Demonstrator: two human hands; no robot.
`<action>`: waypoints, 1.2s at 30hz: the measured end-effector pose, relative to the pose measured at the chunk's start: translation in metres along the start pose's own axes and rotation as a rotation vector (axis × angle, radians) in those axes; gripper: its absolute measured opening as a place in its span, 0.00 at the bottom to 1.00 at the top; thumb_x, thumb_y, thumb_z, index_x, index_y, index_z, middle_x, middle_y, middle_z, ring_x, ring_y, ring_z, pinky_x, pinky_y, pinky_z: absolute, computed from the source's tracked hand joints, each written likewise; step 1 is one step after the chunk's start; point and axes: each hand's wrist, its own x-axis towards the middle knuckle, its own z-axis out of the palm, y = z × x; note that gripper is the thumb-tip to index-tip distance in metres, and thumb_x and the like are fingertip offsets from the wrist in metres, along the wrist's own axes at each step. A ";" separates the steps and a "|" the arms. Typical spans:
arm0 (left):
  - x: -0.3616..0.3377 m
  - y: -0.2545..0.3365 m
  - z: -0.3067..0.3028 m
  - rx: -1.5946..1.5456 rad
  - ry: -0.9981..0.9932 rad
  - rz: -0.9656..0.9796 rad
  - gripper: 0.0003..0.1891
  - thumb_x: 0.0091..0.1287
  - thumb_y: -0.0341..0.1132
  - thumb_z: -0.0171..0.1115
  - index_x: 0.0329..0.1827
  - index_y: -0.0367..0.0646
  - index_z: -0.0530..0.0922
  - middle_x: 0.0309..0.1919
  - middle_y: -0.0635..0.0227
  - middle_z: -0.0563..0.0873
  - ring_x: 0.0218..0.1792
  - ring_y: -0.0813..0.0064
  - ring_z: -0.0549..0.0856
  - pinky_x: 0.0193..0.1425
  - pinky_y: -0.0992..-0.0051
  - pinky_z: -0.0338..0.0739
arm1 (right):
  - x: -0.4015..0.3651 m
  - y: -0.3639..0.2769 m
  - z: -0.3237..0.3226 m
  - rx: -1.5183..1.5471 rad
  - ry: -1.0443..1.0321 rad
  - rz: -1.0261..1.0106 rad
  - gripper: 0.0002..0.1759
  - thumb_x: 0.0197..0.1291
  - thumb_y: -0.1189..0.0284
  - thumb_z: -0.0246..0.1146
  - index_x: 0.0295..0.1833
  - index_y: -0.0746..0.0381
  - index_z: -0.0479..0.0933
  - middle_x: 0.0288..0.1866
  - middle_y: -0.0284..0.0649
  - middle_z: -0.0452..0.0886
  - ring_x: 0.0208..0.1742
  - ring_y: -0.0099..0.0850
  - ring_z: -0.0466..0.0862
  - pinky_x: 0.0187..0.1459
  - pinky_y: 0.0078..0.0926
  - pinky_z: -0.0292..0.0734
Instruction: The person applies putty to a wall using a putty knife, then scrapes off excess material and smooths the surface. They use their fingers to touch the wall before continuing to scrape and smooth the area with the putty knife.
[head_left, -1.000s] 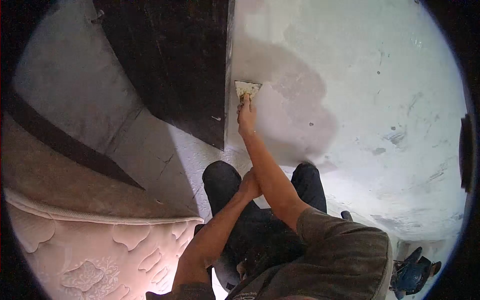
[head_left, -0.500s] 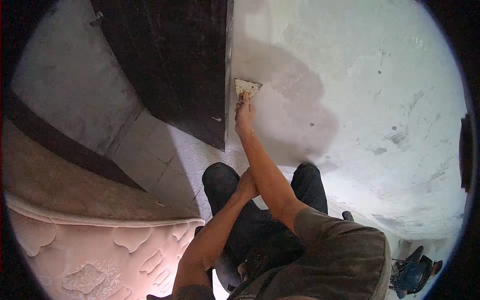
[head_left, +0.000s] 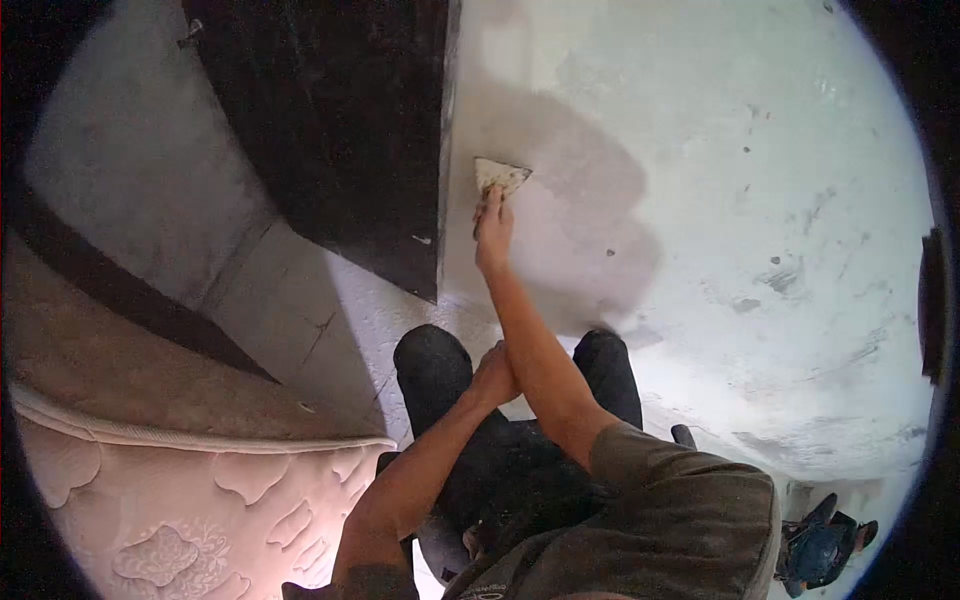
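Observation:
My right hand is closed around the handle of a putty knife, its pale, smeared blade up against the wall. The arm reaches forward between my knees, and the blade sits a short way right of the dark door's edge. Lower down, my left hand grips the right forearm near the elbow, its fingers partly hidden behind that arm. Around the blade, the plaster has a darker patch in shadow, with a small hole below and to the right.
A quilted pink mattress and a brown padded edge lie at the lower left. Tiled floor runs below the door. My dark-trousered knees are close to the wall. At the lower right is a dark blue item.
My right hand and the putty knife have moved slightly right, away from the door edge, and the blade has tilted. The view has shifted a little; the left hand keeps its place on the forearm.

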 end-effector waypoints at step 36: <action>-0.004 0.007 -0.029 -0.047 -0.056 -0.128 0.23 0.58 0.36 0.65 0.57 0.41 0.73 0.54 0.50 0.79 0.58 0.50 0.76 0.56 0.59 0.74 | 0.000 0.019 0.015 0.058 0.031 0.111 0.19 0.68 0.48 0.53 0.38 0.53 0.71 0.21 0.24 0.66 0.16 0.15 0.61 0.16 0.16 0.54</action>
